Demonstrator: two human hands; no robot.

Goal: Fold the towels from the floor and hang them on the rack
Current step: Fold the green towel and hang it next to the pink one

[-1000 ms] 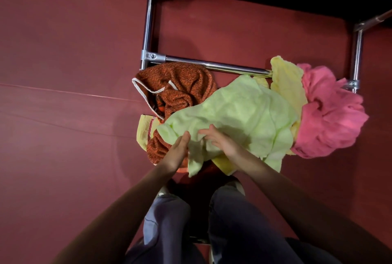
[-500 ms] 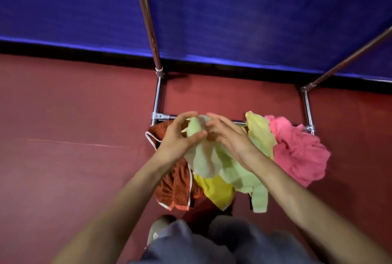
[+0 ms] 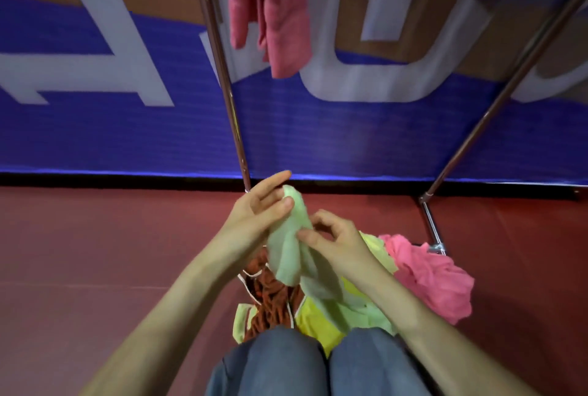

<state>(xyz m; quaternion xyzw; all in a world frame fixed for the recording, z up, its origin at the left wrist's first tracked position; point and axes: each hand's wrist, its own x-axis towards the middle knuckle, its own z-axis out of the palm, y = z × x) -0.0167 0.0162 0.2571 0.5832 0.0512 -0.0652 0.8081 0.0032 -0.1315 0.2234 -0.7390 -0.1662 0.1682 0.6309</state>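
Green towel (image 3: 287,257) — banner (image 3: 95,141) letter "A"

Only two large white capital letters can be read, both printed on the blue and brown banner (image 3: 318,141) behind the rack. An "A" (image 3: 133,58) is seen at ten o'clock of the view, with its left side cut off by the frame edge. A "U" (image 3: 375,83) is seen at one o'clock, with its left stroke partly covered by the hung pink towel (image 3: 280,13). A further white shape (image 3: 544,86) at two o'clock is cut off and cannot be read.
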